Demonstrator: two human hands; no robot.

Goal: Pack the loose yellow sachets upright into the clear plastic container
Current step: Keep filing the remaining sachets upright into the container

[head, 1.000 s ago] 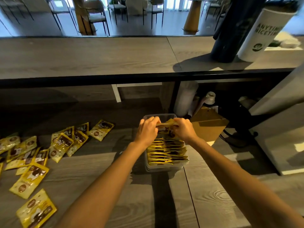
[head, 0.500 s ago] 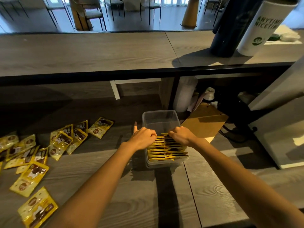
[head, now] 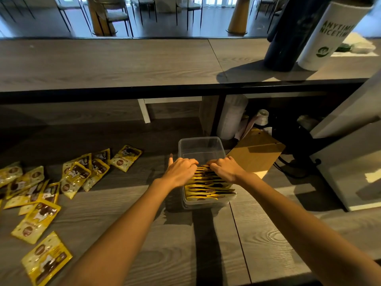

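Observation:
A clear plastic container (head: 203, 148) stands on the wooden surface at centre. Its near half holds a row of yellow sachets (head: 208, 187) standing upright; its far half shows no sachets. My left hand (head: 181, 172) and my right hand (head: 225, 169) are both at the far end of that row, with fingers curled over the tops of the farthest sachets. The left thumb sticks out past the container's left wall. Several loose yellow sachets (head: 76, 174) lie flat in a scatter to the left.
A raised wooden counter (head: 113, 62) overhangs the back, carrying a dark cylinder (head: 288, 34) and a white printed tube (head: 332, 36) at right. A brown cardboard piece (head: 255, 153) leans just right of the container. White panels stand at the far right.
Both hands lowered the sachet they held above the container into the row, and now curl over the row's far end. The view shifted slightly.

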